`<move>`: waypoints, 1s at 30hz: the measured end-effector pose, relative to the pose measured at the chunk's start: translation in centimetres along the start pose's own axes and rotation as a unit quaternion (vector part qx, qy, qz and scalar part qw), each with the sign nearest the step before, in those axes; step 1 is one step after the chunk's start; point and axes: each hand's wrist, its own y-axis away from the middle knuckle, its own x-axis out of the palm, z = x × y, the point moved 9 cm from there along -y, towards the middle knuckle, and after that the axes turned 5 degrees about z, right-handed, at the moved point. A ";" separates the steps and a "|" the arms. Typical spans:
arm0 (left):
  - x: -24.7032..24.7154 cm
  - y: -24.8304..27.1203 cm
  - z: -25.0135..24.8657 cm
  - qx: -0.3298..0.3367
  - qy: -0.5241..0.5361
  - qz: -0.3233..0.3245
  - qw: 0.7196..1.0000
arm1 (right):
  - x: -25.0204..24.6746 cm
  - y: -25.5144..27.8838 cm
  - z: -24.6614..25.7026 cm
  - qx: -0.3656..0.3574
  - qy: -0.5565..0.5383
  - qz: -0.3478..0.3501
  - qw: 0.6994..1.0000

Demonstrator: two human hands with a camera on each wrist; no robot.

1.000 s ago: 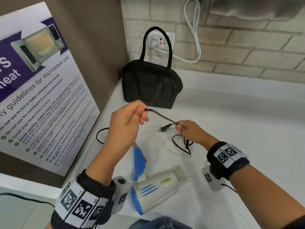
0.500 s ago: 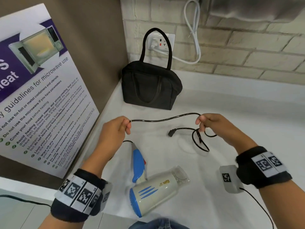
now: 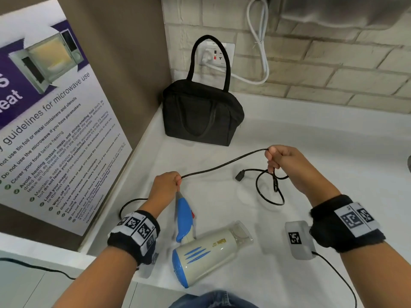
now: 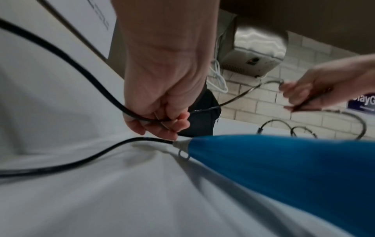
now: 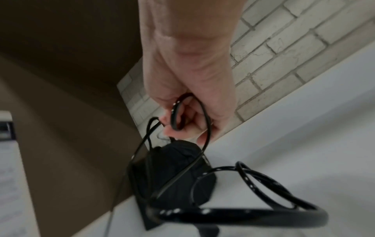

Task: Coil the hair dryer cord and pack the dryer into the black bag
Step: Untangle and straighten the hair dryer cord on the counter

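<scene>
A cream and blue hair dryer (image 3: 206, 252) lies on the white counter (image 3: 322, 165), its blue handle (image 3: 184, 216) pointing away from me. My left hand (image 3: 171, 182) pinches the black cord (image 3: 222, 163) just above the handle's end (image 4: 182, 144). My right hand (image 3: 278, 161) grips the cord further along, with a few loops (image 3: 270, 190) hanging below the fist (image 5: 182, 115). The plug (image 3: 239, 176) dangles beside the loops. The black bag (image 3: 200, 116) stands zipped at the back corner, one strap upright.
A microwave guideline poster (image 3: 51, 130) leans on the left wall. A wall socket (image 3: 219, 55) with a white cable (image 3: 260, 47) sits behind the bag. A steel appliance (image 3: 347, 12) hangs at the upper right. White counter stretches to the right.
The hands have drawn apart: my right hand went right and up with the loops, my left hand dropped toward the dryer handle, and a longer stretch of cord spans between them.
</scene>
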 end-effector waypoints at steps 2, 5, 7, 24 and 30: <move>0.1 -0.6 0.1 0.004 -0.029 -0.002 1.000 | 0.8 0.3 1.1 -0.025 -0.030 0.044 0.998; 0.3 -1.2 0.0 -0.017 -0.036 0.006 0.999 | 0.7 0.6 1.9 -0.025 -0.011 0.048 0.998; 0.6 -1.4 -0.9 -0.026 -0.066 0.019 0.997 | 0.8 0.7 2.1 -0.009 0.052 0.029 0.998; -0.5 5.2 -16.3 0.219 -0.083 0.025 0.972 | 7.5 2.1 5.1 -0.042 0.184 0.152 0.970; -2.4 6.5 -15.1 0.249 0.017 -0.040 0.968 | 8.1 1.4 3.2 -0.061 0.214 0.146 0.964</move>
